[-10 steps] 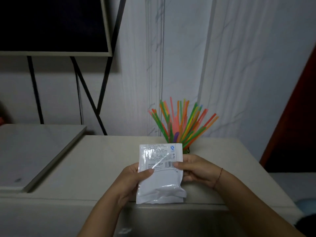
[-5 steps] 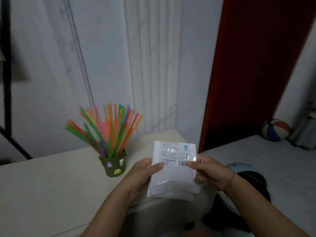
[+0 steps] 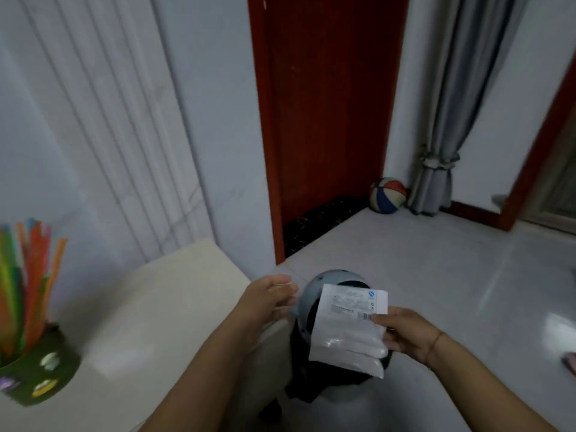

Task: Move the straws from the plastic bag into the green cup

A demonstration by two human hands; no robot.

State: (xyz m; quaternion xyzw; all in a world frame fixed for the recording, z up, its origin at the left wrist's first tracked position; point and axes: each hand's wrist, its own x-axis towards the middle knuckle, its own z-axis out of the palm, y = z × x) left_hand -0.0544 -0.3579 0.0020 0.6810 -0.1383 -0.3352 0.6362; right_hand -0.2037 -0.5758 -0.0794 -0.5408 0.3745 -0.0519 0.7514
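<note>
The white plastic bag (image 3: 349, 330) hangs flat and upright, pinched at its right edge by my right hand (image 3: 402, 333), out past the table's right end and over a bin. My left hand (image 3: 268, 299) is off the bag, fingers spread, just left of it above the table corner. The green cup (image 3: 37, 372), with small stickers on its side, stands on the table at the far left edge of the view. Colourful straws (image 3: 28, 282) fan up out of it. I cannot tell whether anything is inside the bag.
A cream table (image 3: 162, 307) ends just left of the bag. Under the bag sits a pale blue bin (image 3: 314, 291) with a black liner on the grey floor. A red door (image 3: 324, 120), a ball (image 3: 388, 195) and a grey curtain (image 3: 442, 120) stand behind.
My view has swung right, so the cup has slid to the left edge. My left hand has let go of the bag; my right hand has carried it rightward past the table, over the bin.
</note>
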